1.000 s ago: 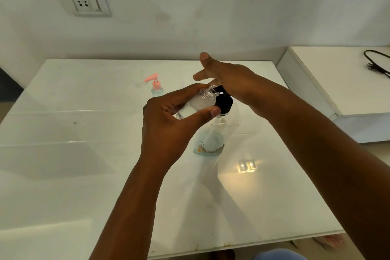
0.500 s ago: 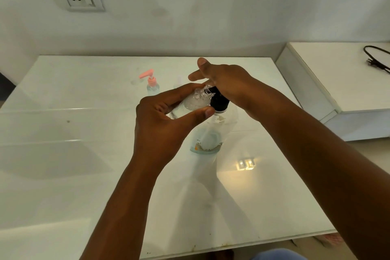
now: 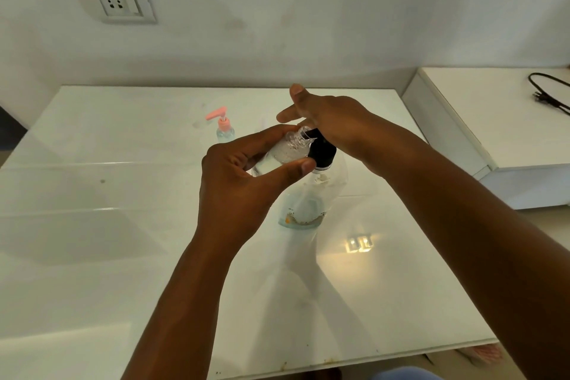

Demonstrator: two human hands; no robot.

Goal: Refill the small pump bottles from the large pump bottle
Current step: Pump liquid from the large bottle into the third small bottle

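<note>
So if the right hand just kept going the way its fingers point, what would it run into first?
Probably nothing on the table. The right hand rests on the black pump of the large bottle, fingers pointing up-left toward the back wall. The pink-pump bottle sits left of that line, though depth is hard to judge.
</note>
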